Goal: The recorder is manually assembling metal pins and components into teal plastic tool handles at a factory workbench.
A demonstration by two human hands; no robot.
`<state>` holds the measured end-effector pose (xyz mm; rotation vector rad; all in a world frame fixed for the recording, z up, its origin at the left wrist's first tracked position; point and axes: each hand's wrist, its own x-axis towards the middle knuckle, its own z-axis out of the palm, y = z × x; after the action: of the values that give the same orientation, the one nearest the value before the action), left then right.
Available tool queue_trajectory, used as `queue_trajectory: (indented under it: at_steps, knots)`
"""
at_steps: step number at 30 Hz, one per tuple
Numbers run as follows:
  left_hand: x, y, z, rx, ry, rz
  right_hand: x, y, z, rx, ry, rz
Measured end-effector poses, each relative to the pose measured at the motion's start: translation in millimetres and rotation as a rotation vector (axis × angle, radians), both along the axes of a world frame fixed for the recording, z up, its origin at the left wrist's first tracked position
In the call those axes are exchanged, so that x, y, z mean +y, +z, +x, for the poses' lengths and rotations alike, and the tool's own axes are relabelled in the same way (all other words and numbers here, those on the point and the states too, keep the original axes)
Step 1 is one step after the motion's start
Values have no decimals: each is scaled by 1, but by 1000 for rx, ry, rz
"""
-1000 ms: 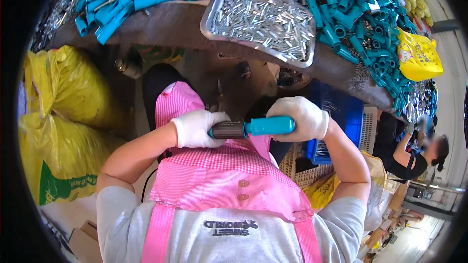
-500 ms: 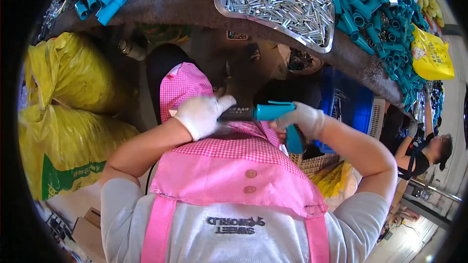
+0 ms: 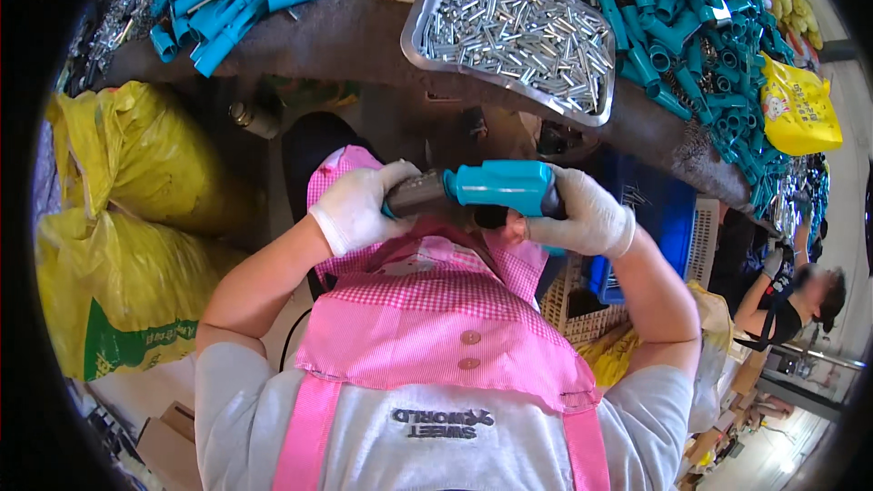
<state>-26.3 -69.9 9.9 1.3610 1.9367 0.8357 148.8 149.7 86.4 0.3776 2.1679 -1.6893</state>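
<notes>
Both my hands wear whitish gloves, with bare fingertips showing on the right one. Between them, above my lap, lies a gun-shaped teal tool (image 3: 498, 185) with a dark grey barrel (image 3: 420, 193). My left hand (image 3: 353, 211) is wrapped round the barrel's end. My right hand (image 3: 591, 216) grips the teal body at its other end, thumb underneath and fingers partly hidden behind it. Part of the tool's lower side is covered by the right hand. My pink checked apron (image 3: 436, 309) spreads just below.
Ahead, a metal tray (image 3: 410, 41) of short silver rods (image 3: 523, 36) rests at the workbench edge (image 3: 364, 41). Teal housings lie heaped on the left (image 3: 236, 0) and right (image 3: 682, 45). Yellow sacks (image 3: 136, 145) stand left, a blue crate (image 3: 671, 236) right. Another person (image 3: 787, 300) works far right.
The tool has turned: its teal side now faces up and the handle has swung out of sight. Both hands have shifted their hold, and the right one now cups the tool's end.
</notes>
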Motion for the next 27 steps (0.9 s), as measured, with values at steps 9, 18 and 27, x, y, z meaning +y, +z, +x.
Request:
queue_trajectory:
  at_steps: [9,18,27]
  knots:
    - [-2,-65,30,-1094,-540,-434,-4,7,-24,992,788,1167]
    - [-1,-30,37,-452,-448,-149,-1,-10,12,102,521,560]
    - [0,1,12,71,-78,-51,-4,-18,9,-294,-67,-463]
